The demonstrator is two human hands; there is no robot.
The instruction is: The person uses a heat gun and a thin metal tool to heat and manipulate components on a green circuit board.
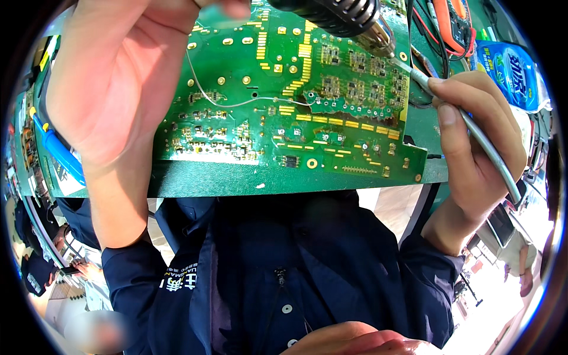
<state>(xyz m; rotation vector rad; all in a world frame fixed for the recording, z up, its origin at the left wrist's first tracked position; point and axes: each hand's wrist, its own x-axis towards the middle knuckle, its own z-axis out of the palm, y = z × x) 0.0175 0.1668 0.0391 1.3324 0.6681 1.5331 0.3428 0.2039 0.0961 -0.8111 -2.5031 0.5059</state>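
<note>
A large green circuit board (pixel 349 168) with gold pads and many small parts lies in front of me. My right hand (pixel 482 133) pinches grey tweezers (pixel 421 77), seen side-on, their tip at the board's upper right. Right beside that tip is the metal nozzle (pixel 378 40) of a black hot air gun (pixel 340 13), reaching in from the top edge. My left hand (pixel 127 77) is raised over the board's left side. Most of its fingers are cut off by the top edge, so its grip is hidden. A thin wire (pixel 236 105) curves from near it to the board's middle.
The board rests on a green mat (pixel 207 177) at the table's front edge. At the right lie a blue bottle or pouch (pixel 512 74), an orange multimeter (pixel 454 23) and cables. Blue-handled pliers (pixel 59 154) are at the left. Other people show at both rims.
</note>
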